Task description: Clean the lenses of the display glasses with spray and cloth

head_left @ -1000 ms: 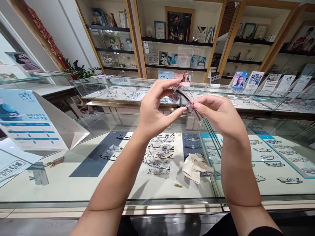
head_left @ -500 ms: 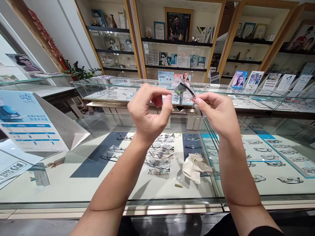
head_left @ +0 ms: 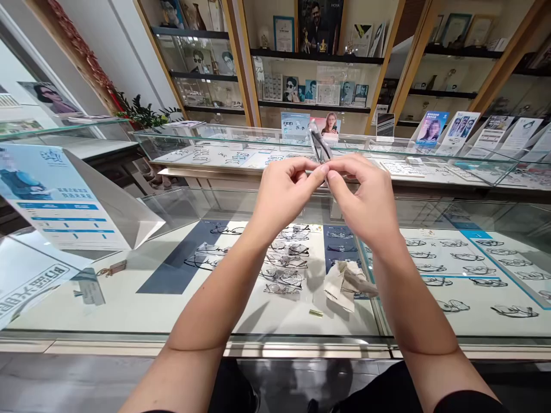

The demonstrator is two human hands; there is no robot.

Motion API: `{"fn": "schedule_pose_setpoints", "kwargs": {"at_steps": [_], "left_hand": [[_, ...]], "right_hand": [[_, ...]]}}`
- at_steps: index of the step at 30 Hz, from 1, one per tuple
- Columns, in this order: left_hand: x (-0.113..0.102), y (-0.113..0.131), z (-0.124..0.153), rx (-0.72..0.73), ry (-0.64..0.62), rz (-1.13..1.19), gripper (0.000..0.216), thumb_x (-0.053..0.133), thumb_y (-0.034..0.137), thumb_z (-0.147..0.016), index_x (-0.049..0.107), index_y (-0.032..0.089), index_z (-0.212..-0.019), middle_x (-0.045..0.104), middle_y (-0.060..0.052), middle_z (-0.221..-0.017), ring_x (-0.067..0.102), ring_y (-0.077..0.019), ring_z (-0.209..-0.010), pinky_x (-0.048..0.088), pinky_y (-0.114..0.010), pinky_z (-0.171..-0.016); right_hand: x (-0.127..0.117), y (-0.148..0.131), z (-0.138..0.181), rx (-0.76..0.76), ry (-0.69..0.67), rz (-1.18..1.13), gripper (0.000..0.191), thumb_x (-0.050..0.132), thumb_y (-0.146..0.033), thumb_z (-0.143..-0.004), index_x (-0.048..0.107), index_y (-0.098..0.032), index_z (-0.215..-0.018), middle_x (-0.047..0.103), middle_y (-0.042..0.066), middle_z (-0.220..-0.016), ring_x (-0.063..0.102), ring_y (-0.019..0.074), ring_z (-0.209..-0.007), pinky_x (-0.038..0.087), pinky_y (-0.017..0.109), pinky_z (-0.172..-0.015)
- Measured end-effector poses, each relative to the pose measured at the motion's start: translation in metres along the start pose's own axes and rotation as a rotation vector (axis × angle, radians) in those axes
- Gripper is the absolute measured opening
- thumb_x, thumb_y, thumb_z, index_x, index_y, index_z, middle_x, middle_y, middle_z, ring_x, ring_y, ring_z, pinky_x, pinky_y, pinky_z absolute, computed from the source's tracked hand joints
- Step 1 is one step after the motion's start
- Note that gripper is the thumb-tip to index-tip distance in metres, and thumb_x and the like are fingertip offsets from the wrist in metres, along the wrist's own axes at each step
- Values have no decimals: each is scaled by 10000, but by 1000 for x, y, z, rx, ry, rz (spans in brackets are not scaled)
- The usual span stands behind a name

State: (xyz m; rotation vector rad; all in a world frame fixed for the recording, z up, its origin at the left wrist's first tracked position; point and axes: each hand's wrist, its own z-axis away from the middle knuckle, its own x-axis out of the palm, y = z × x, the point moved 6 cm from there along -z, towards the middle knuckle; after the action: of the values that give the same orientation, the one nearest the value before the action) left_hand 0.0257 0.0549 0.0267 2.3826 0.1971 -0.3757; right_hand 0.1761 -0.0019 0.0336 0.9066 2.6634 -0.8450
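Note:
A thin-framed pair of glasses (head_left: 319,143) stands on end in the air over a glass display counter (head_left: 189,321). My left hand (head_left: 284,192) pinches its lower part between thumb and forefinger. My right hand (head_left: 368,198) meets it from the right, fingertips closed on the same spot of the frame. Both hands touch each other at the tips. Under the glass below them lie several pairs of glasses (head_left: 286,264) and a crumpled beige cloth (head_left: 344,281).
A folded paper sign (head_left: 64,201) stands on the counter at left, with a small tag and key ring (head_left: 112,268) beside it. A small brass piece (head_left: 315,313) lies near the front. More glass counters and shelves with pictures stand behind.
My left hand, apart from the frame half a second ago, has closed in and now pinches it beside the right. The glasses have turned more upright. The view has tilted down a little.

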Motion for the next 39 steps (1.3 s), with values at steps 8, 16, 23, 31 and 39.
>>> {"fn": "schedule_pose_setpoints", "kwargs": {"at_steps": [8, 16, 23, 31, 39], "left_hand": [[1, -27, -12, -48, -151, -159, 272, 743, 450, -946, 792, 206, -838, 566, 8, -602, 471, -148, -613, 344, -302, -608], [11, -83, -18, -212, -420, -579, 106, 776, 286, -842, 832, 196, -846, 695, -52, -722, 610, -209, -767, 425, -342, -746], [-12, -96, 6, -286, -759, -596, 156, 750, 303, -813, 857, 215, -885, 711, -29, -705, 610, -171, -665, 382, -325, -668], [-94, -136, 47, -440, -940, -898, 210, 766, 368, -771, 864, 227, -892, 716, -44, -711, 576, -176, -650, 360, -320, -653], [-136, -208, 72, -606, -923, -968, 391, 820, 485, -726, 901, 255, -1032, 834, -70, -1016, 704, -245, -891, 420, -304, -758]], "right_hand": [[9, 21, -1, 128, -214, 43, 234, 648, -406, -1023, 811, -243, -986, 806, 65, -932, 713, 248, -894, 565, 407, -857], [1, 15, 0, 163, -265, 168, 499, 676, -452, -1029, 503, -242, -612, 453, -12, -581, 435, 163, -615, 410, 360, -673], [-7, 8, 2, 213, -306, 172, 564, 693, -469, -1043, 445, -238, -592, 295, -47, -557, 248, 120, -546, 295, 359, -600], [-9, -4, 5, 213, -334, 205, 499, 685, -319, -1020, 478, -212, -578, 287, -60, -522, 252, 101, -538, 204, 377, -567], [-6, -10, 10, 169, -322, 175, 478, 678, -304, -1015, 495, -209, -583, 270, -62, -542, 240, 105, -559, 201, 378, -553]]}}
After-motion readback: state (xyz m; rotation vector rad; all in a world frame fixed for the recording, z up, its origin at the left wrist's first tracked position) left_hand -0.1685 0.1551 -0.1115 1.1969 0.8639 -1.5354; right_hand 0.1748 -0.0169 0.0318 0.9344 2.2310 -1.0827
